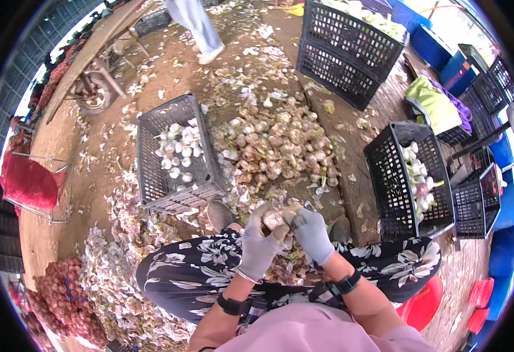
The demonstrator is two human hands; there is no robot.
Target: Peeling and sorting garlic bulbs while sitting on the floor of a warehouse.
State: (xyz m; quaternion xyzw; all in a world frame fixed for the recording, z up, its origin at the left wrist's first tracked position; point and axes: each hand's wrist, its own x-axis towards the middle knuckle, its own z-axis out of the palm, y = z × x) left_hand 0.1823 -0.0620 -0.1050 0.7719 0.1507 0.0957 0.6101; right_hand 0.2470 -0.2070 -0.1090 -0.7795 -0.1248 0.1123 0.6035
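Observation:
A garlic bulb (273, 219) with pale, dirt-marked skin is held low between my knees. My left hand (259, 248), in a whitish glove with soiled fingertips, curls around it. My right hand (313, 235), gloved as well, pinches at the bulb's right side with bent fingers, which hide part of it. Just beyond my hands lies a heap of unpeeled garlic bulbs (279, 143) on the ground. Left of the heap, a black plastic crate (182, 204) contains cleaner white bulbs (180, 147). Another black crate (391, 185), on the right, holds white garlic (419, 185) too.
Loose garlic skins (120, 264) cover the ground. Stacked black crates (340, 53) stand at the back right, near blue barrels (430, 46). At left are a wheelbarrow wheel (93, 92) and red mesh sacks (63, 290). A person's leg (199, 26) shows behind; a red basin (424, 303) sits by my right knee.

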